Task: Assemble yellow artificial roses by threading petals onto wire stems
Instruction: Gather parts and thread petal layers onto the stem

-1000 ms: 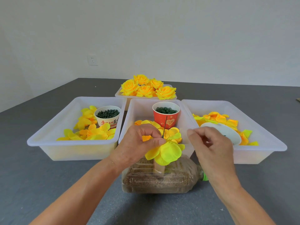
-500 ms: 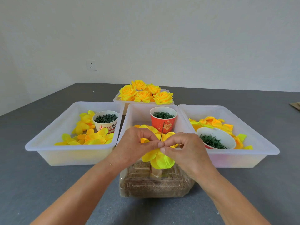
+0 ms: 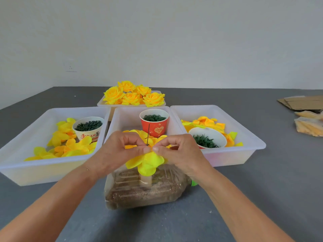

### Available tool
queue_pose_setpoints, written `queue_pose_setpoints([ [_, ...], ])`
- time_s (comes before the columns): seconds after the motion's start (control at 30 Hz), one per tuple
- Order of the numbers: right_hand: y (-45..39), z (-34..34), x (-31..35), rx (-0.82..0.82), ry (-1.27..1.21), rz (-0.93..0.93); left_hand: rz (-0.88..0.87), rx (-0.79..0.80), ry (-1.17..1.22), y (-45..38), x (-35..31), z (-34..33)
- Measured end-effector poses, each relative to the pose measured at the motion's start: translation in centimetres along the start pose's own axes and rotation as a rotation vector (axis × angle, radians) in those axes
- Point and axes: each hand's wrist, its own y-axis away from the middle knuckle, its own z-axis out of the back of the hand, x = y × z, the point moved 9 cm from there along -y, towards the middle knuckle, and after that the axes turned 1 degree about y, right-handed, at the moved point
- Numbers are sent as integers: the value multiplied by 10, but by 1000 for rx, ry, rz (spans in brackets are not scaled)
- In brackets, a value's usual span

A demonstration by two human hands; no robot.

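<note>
Fingertips (image 3: 146, 150) of both hands meet at centre frame, pinched on the petal layer (image 3: 146, 163) where the wire (image 3: 148, 134) passes through it. We see the left hand (image 3: 120, 151) and the right hand (image 3: 176, 151) curled, thumbs and forefingers pressed together on the yellow fabric. The wire rises straight above the pinch, in front of the red cup (image 3: 154, 123). The layer hangs just above a short post (image 3: 146, 180) that stands on a sand-filled bottle (image 3: 145, 191) lying at lower centre.

We judge the step in hand to be threading: a petal layer is on the wire and is being seated downward. The next move likely calls for an even push along the wire with both pinches, keeping the wire upright so that it does not bend, then a reach for the next part from a tray.

Count, as visible:
- Trays: four. Left tray (image 3: 21, 151), centre tray (image 3: 122, 116), right tray (image 3: 244, 137), back tray (image 3: 102, 103).
- Cups: three, each with dark green parts. White cup (image 3: 89, 128) at left, red cup at centre, tilted white cup (image 3: 209, 137) at right.
- Finished roses (image 3: 132, 95): we count about five in the back tray.
- Loose petals: piles in the left, centre and right trays; we cannot count them.
- Cardboard (image 3: 302, 103) and pale packets (image 3: 309, 124): right edge of the frame.
</note>
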Motion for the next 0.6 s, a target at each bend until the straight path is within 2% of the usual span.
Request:
queue_pose_setpoints([
  [0.13, -15, 58, -18, -249, 33, -21, 54, 52, 34, -3, 0, -3],
  [0.23, -41, 107, -34, -385, 291, -80, 64, 60, 0, -5, -2, -4],
  [0.3, -64, 118, -48, -295, 485, -155, 66, 62, -10, -5, -3, -4],
  [0.47, -100, 102, -96, 92, 898, -390, 58, 55, -57, -6, -2, -2],
  [0.53, -107, 96, -112, 178, 927, -449, 50, 52, -72, -6, -2, -2],
  [0.6, -112, 95, -122, 177, 900, -487, 36, 54, -90, -6, -3, -1],
])
